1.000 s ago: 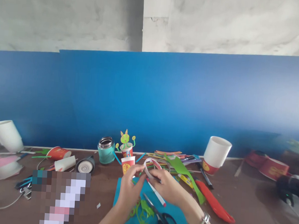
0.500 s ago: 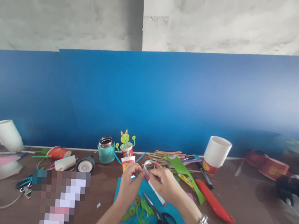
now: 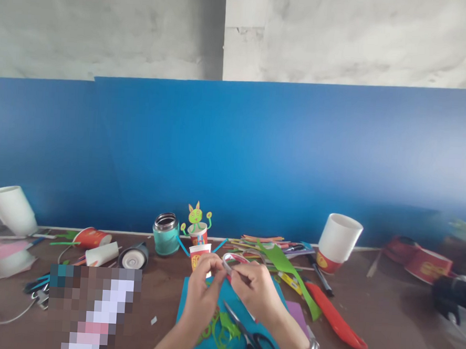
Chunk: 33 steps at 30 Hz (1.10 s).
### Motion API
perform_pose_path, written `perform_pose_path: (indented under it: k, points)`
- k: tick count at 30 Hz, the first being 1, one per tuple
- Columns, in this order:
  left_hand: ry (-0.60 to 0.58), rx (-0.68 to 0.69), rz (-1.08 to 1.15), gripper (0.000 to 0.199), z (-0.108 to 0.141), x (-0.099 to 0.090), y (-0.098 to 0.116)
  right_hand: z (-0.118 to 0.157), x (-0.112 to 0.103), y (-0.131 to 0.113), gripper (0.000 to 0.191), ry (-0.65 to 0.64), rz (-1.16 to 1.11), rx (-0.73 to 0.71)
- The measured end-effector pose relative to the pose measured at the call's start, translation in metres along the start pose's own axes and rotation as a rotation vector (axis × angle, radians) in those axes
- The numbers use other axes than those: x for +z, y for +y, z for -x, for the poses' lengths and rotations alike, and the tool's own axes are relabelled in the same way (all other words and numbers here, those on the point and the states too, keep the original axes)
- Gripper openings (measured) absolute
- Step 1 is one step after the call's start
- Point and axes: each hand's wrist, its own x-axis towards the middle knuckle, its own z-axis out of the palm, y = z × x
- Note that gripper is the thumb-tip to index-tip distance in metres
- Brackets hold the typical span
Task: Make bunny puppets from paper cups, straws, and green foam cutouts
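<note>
A roll of tape (image 3: 236,257), a pale ring with a reddish inner side, is pinched in my right hand (image 3: 256,293). The fingers of my left hand (image 3: 206,284) are closed at the ring's left edge; the bit of tape between them is mostly hidden. Below my hands lies a blue sheet (image 3: 185,303) with green paper scraps (image 3: 223,332) and black-handled scissors (image 3: 260,344) on it. A white and red marker is mostly covered by my right hand. Just beyond stands a red and white paper cup (image 3: 200,250) with blue paper arms.
Behind that cup is another cup with a green paper figure (image 3: 195,214). A teal flask (image 3: 166,236) stands left, near its dark lid (image 3: 133,258). Coloured strips (image 3: 248,242), a green strip (image 3: 286,270), a red pouch (image 3: 335,317) and stacked white cups (image 3: 337,239) lie right.
My right hand has shifted slightly, now covering more of the marker, and its wrist has moved lower. The tape ring has tilted and looks flatter. My left hand stays nearly in place.
</note>
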Motion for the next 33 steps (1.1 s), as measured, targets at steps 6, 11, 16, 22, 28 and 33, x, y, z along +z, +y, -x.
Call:
perform_pose_path:
  k: [6, 11, 16, 22, 28, 33]
  points:
    - [-0.002, -0.009, -0.001, 0.022, -0.002, -0.002, 0.007, 0.001, -0.004, -0.001, 0.032, -0.082, -0.106, 0.031]
    - [0.006, 0.022, -0.014, 0.020, 0.001, -0.002, 0.006, 0.001, -0.002, -0.004, 0.033, -0.021, -0.132, 0.036]
    - [0.063, 0.066, -0.017, 0.020, 0.006, -0.001, 0.007, -0.001, 0.002, -0.010, 0.032, -0.034, -0.363, 0.154]
    - [0.386, -0.162, 0.104, 0.024, -0.017, -0.029, -0.001, -0.005, -0.026, 0.028, 0.032, 0.260, 0.170, 0.262]
    - [0.131, -0.459, 0.325, 0.035, -0.029, -0.036, -0.029, -0.002, -0.017, 0.065, 0.021, 0.016, 0.545, 0.305]
    - [0.055, -0.524, 0.320, 0.042, -0.022, -0.025, -0.035, 0.000, -0.007, 0.057, 0.010, 0.024, 0.581, 0.317]
